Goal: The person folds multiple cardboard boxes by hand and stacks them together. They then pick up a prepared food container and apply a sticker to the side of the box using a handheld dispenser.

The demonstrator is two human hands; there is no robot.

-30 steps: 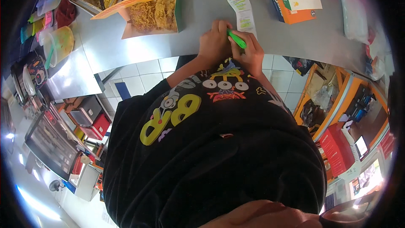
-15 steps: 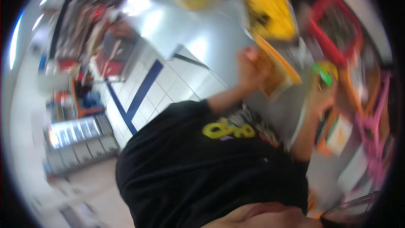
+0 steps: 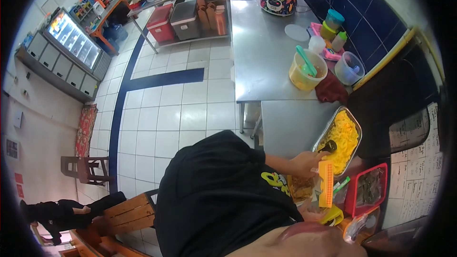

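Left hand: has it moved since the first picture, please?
Yes, toward the metal tray of yellow food: earlier, the food box separated them; now the left hand is close beside the tray's rim.

Your tray [image 3: 325, 135] has the spoon [image 3: 329, 146] in it, just past the food box [image 3: 326, 188]; rice cooker [image 3: 279, 1] sits way up on the far table [image 3: 264, 52].
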